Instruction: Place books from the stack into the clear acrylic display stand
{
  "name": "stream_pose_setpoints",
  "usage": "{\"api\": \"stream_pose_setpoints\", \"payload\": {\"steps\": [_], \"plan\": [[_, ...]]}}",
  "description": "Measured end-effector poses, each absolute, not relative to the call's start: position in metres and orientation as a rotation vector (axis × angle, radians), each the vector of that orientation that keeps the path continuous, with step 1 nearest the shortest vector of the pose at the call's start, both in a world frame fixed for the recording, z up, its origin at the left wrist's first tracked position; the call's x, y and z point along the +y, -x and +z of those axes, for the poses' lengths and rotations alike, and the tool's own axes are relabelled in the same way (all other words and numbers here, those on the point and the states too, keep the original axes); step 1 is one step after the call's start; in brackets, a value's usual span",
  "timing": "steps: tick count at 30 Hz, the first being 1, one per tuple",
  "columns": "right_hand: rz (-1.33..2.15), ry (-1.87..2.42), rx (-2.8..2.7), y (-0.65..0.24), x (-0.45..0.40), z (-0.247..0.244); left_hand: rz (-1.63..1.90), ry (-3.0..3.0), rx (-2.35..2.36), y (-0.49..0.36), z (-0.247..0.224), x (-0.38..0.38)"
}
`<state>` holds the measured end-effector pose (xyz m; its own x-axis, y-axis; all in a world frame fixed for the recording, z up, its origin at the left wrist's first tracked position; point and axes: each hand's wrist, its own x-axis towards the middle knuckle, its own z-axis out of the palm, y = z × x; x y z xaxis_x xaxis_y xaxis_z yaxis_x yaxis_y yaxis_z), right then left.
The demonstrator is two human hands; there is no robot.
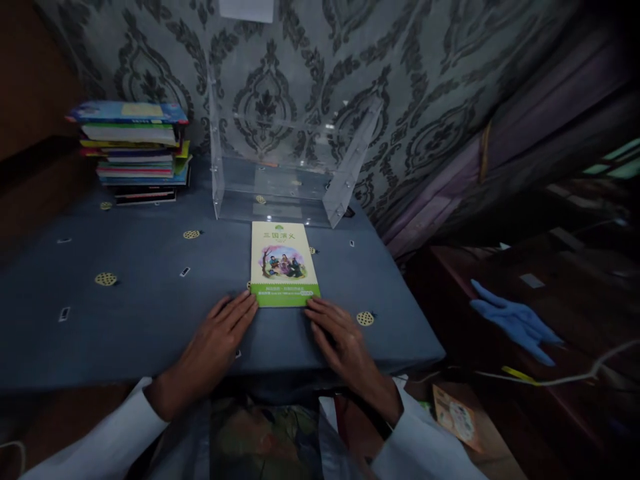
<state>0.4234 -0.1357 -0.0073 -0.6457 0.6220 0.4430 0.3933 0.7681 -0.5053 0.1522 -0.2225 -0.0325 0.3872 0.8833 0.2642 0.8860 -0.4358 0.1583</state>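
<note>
A book (283,260) with a cream cover and a green band lies flat on the blue tablecloth (150,320), its cover facing up. My left hand (223,333) rests palm down, its fingertips at the book's lower left corner. At the lower right corner lies my right hand (343,335), fingers stretched out and touching the book's edge. Neither hand grips anything. Just behind the book's top edge stands a clear acrylic shelf (285,183) with no books on it.
A tall stack of books (137,150) stands at the table's back left, near the patterned wall (300,67). Right of the table, a blue glove (517,320) lies on a dark surface, near a white cable (565,380). A purple curtain (440,180) hangs at the right.
</note>
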Motion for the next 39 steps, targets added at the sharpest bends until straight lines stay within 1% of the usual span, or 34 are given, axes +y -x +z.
{"api": "stream_pose_setpoints", "payload": {"steps": [5, 9, 13, 19, 22, 27, 33, 39], "plan": [[0.558, 0.568, -2.539, -0.382, -0.132, 0.013, -0.494, 2.564, -1.633, -0.156, -0.032, -0.223], [0.534, 0.439, -2.693, -0.354, -0.115, 0.013, -0.521, 2.511, -1.649, -0.157, -0.034, -0.224], [0.55, 0.359, -2.791, -0.333, -0.078, 0.006, -0.562, 2.492, -1.662, -0.158, -0.042, -0.223], [0.578, 0.338, -2.752, -0.309, -0.003, -0.012, -0.634, 2.474, -1.596, -0.155, -0.045, -0.219], [0.547, 0.39, -2.711, -0.307, 0.036, -0.025, -0.602, 2.475, -1.596, -0.155, -0.039, -0.22], [0.5, 0.612, -2.641, -0.329, 0.078, -0.039, -0.604, 2.447, -1.64, -0.156, -0.033, -0.22], [0.51, 0.74, -2.53, -0.364, 0.073, -0.051, -0.502, 2.475, -1.764, -0.16, -0.02, -0.197], [0.54, 0.805, -2.437, -0.374, 0.056, -0.056, -0.427, 2.461, -1.824, -0.15, -0.007, -0.14]]}}
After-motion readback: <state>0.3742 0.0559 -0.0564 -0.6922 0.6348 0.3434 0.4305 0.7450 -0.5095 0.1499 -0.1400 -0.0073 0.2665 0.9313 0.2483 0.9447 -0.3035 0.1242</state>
